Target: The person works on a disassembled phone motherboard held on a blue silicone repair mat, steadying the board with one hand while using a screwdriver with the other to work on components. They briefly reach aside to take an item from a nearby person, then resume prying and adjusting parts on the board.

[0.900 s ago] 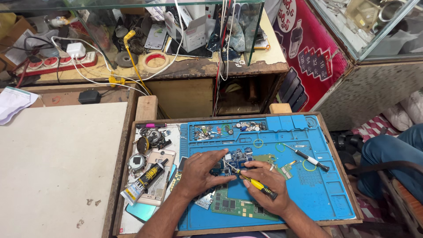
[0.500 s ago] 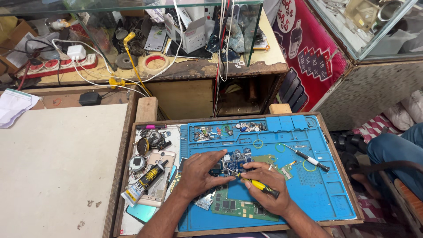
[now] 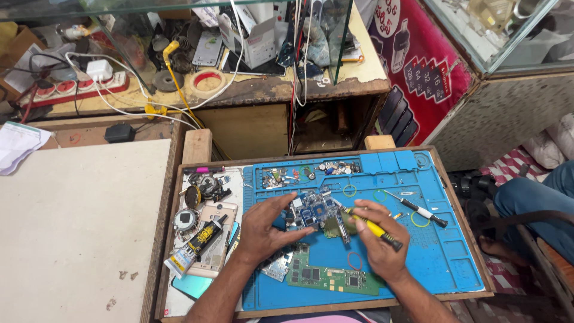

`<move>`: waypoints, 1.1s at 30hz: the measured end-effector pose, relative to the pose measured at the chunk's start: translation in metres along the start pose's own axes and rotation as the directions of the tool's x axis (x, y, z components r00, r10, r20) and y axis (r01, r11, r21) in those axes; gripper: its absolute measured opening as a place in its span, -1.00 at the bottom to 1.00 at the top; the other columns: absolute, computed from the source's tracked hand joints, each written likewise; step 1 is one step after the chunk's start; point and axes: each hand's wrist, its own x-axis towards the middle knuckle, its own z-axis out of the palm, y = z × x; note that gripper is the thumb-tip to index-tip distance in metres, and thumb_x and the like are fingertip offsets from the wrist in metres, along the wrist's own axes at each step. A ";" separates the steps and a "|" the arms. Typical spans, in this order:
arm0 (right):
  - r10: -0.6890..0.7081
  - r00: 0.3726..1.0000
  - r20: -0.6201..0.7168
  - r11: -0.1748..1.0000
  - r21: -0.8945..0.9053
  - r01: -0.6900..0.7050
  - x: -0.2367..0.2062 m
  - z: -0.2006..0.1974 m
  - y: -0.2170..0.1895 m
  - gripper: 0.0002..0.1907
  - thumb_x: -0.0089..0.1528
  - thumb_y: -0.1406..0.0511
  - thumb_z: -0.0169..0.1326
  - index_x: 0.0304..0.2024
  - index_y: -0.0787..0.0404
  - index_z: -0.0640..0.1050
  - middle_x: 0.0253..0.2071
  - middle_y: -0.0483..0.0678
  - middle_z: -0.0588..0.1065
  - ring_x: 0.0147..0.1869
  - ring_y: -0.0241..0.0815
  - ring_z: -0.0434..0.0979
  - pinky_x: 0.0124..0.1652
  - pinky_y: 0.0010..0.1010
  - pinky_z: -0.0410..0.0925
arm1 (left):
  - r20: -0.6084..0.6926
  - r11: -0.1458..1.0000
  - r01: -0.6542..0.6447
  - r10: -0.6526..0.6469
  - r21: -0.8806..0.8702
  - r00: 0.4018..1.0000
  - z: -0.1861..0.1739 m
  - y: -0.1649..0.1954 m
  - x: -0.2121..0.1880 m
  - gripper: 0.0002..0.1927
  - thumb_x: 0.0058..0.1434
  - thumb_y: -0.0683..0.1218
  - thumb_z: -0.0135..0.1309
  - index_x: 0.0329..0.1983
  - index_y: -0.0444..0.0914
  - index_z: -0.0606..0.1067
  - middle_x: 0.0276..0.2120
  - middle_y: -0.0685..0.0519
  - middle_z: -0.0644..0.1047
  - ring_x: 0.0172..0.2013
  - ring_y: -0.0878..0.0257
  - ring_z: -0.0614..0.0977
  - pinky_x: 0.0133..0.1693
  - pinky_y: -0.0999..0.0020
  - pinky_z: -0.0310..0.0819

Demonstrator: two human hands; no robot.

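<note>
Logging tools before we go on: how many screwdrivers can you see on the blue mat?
2: a yellow-handled screwdriver in the right hand, and a black-and-white screwdriver lying further right. Others may be hidden under the hands.

Both forearms rise from the bottom edge of the frame toward its centre; the left hand (image 3: pixel 263 230) lies palm down, fingers spread and curled forward; the right hand (image 3: pixel 378 239), just right of centre, is closed in a pinching grip, knuckles up.

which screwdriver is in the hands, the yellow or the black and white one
The yellow-handled screwdriver, gripped in the right hand; the black-and-white-handled screwdriver lies untouched on the blue mat.
</note>
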 end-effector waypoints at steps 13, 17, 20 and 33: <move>0.076 0.997 0.031 0.989 0.126 -0.079 -0.005 -0.001 0.015 -0.79 0.30 0.45 0.09 -0.02 0.39 0.59 0.05 0.17 0.57 -0.01 -0.13 0.69 0.01 -0.40 0.52 | 0.037 1.000 0.012 -0.012 -0.023 0.999 0.008 -0.002 -0.004 -0.20 -0.12 0.22 0.49 0.18 -0.14 0.52 -0.03 0.04 0.65 -0.08 0.15 0.71 -0.05 0.23 0.58; 0.206 0.977 -0.055 0.970 0.141 -0.197 -0.002 -0.003 0.019 -0.79 0.33 0.40 0.07 -0.01 0.38 0.58 -0.02 0.12 0.60 -0.01 -0.18 0.69 -0.02 -0.43 0.49 | -0.004 0.999 0.011 -0.011 -0.041 1.000 0.009 -0.005 -0.005 -0.18 -0.12 0.22 0.49 0.20 -0.11 0.51 0.01 0.02 0.65 -0.06 0.13 0.70 -0.02 0.23 0.58; 0.255 0.966 -0.034 0.951 0.187 -0.244 0.000 -0.003 0.021 -0.78 0.37 0.35 0.07 0.00 0.35 0.58 -0.11 0.07 0.64 -0.01 -0.21 0.67 0.01 -0.45 0.48 | -0.013 0.997 0.032 -0.033 -0.066 0.999 0.009 -0.006 -0.006 -0.16 -0.14 0.23 0.49 0.22 -0.10 0.51 0.00 0.02 0.65 -0.07 0.14 0.70 -0.04 0.24 0.59; 0.548 0.745 0.380 0.685 0.308 -0.661 -0.001 0.003 0.030 -0.74 0.32 0.26 0.09 -0.18 0.37 0.63 -0.36 0.04 0.63 -0.32 -0.24 0.62 -0.32 -0.43 0.47 | 0.195 0.879 0.342 -0.291 -0.332 0.937 0.016 -0.005 -0.004 -0.07 -0.16 0.11 0.50 0.32 -0.16 0.43 -0.23 0.03 0.64 -0.27 0.28 0.68 -0.21 0.38 0.60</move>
